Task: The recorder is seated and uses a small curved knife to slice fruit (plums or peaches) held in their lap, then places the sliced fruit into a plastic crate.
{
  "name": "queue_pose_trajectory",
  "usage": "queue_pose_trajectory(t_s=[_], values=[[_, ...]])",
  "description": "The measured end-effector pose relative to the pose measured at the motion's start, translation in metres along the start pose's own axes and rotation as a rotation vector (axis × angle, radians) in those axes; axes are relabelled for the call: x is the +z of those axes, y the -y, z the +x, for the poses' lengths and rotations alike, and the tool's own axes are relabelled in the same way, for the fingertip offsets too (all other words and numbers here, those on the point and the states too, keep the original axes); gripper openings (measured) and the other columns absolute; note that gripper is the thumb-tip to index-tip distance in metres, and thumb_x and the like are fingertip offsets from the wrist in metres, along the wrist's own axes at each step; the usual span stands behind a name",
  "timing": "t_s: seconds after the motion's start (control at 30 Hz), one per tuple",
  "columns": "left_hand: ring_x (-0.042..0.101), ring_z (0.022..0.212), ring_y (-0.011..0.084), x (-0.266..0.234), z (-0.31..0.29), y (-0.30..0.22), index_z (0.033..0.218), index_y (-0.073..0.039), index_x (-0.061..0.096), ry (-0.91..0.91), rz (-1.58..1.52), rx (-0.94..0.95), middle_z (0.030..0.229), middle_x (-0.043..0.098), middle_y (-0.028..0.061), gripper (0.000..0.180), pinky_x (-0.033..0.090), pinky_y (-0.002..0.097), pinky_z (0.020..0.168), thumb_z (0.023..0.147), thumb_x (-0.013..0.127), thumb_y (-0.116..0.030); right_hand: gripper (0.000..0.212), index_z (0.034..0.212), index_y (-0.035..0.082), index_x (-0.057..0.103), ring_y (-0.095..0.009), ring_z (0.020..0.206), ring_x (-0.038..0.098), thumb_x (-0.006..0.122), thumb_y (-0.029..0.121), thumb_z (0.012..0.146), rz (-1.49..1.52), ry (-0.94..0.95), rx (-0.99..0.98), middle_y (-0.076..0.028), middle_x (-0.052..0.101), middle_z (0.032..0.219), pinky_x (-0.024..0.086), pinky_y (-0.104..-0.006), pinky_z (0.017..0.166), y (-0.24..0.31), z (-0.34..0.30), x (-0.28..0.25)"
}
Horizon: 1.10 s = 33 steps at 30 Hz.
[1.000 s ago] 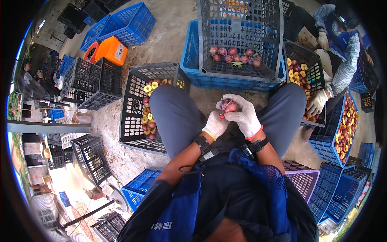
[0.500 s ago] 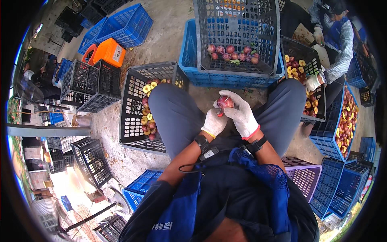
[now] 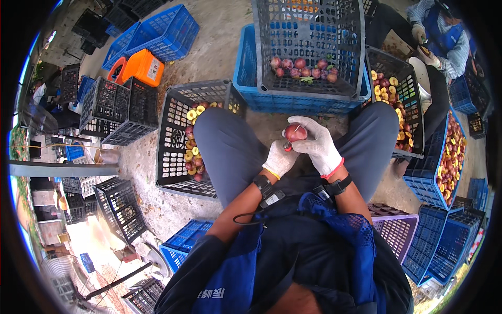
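Note:
A dark red plum (image 3: 296, 132) is held up between my knees, with a thin pale line across its top. My right hand (image 3: 322, 146), in a white knit glove, is closed around the plum from the right. Just below, my left hand (image 3: 280, 159), gloved the same way, is closed on a small red object (image 3: 287, 147); too little of it shows to name it. Ahead, whole plums (image 3: 299, 63) lie in a tilted black crate (image 3: 308, 93) set on a blue crate (image 3: 244, 78). Halved plums (image 3: 196, 152) fill part of the black crate (image 3: 170, 131) by my left knee.
At the right, a co-worker's gloved hands (image 3: 429, 56) are above another black crate (image 3: 417, 104) with halved plums. A blue crate (image 3: 426, 180) heaped with halves stands beyond. Black crates (image 3: 117, 112), an orange bin (image 3: 144, 68) and a purple crate (image 3: 397, 230) stand around me.
The plum has turned and shifted slightly right in my right hand. My left hand stays almost in place. The co-worker's lower hand has risen from the crate toward their other hand.

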<state>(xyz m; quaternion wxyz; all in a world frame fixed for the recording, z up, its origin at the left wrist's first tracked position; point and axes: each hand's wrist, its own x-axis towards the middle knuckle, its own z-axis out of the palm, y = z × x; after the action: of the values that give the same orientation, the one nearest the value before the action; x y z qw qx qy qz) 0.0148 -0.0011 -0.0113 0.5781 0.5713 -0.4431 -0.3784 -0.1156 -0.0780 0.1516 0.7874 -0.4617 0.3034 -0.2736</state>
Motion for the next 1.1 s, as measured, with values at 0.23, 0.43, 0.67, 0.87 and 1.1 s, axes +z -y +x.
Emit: queue_pose_trajectory(t_s=[0.23,0.43,0.67,0.87,1.1], values=[[0.069,0.109,0.0261,-0.007,-0.009,-0.042,0.125,-0.005,0.061,0.157,-0.479,-0.199,0.117,0.070,0.0098,0.027,0.058,0.0375,0.091,0.100,0.057,-0.011,0.067,0.120,0.002,0.072,-0.029,0.128,0.060,0.096,0.010,0.058,-0.488,0.138,-0.219,-0.010,0.073,0.119,0.045,-0.0395,0.111,0.000,0.000,-0.007],[0.065,0.115,0.0288,0.001,-0.006,-0.064,0.129,0.003,0.056,0.018,-0.924,-0.539,0.124,0.065,0.0178,0.031,0.057,0.0404,0.097,0.102,0.050,-0.009,0.062,0.112,0.010,0.075,-0.037,0.124,0.063,0.098,0.018,0.055,-0.948,0.092,-0.567,-0.012,0.074,0.108,0.044,-0.0458,0.113,0.022,0.004,-0.013],[0.070,0.084,0.0454,0.002,0.000,-0.086,0.085,0.006,0.071,0.070,0.559,-0.418,0.078,0.069,0.0274,0.037,0.056,0.0488,0.073,0.085,0.075,-0.031,0.049,0.097,0.015,0.075,-0.033,0.091,0.069,0.089,0.018,0.050,-1.294,0.094,-0.775,-0.009,0.067,0.081,0.044,-0.0490,0.115,0.050,0.008,-0.022],[0.069,0.091,0.0482,0.006,0.008,-0.090,0.087,0.005,0.073,0.194,0.724,-0.525,0.086,0.070,0.0312,0.039,0.056,0.0516,0.081,0.086,0.066,-0.034,0.022,0.083,0.015,0.074,-0.030,0.080,0.066,0.074,0.015,0.061,-1.692,0.240,-0.825,-0.009,0.065,0.074,0.037,-0.0487,0.118,0.054,0.021,-0.038],[0.067,0.099,0.0471,-0.005,0.015,-0.039,0.091,0.002,0.075,0.482,0.918,-0.391,0.093,0.070,0.0316,0.036,0.054,0.0512,0.089,0.089,0.059,-0.031,0.013,0.080,0.016,0.074,-0.029,0.080,0.066,0.072,0.015,0.067,-1.955,0.302,-0.648,-0.010,0.066,0.076,0.044,-0.0425,0.101,0.046,0.038,-0.044]])
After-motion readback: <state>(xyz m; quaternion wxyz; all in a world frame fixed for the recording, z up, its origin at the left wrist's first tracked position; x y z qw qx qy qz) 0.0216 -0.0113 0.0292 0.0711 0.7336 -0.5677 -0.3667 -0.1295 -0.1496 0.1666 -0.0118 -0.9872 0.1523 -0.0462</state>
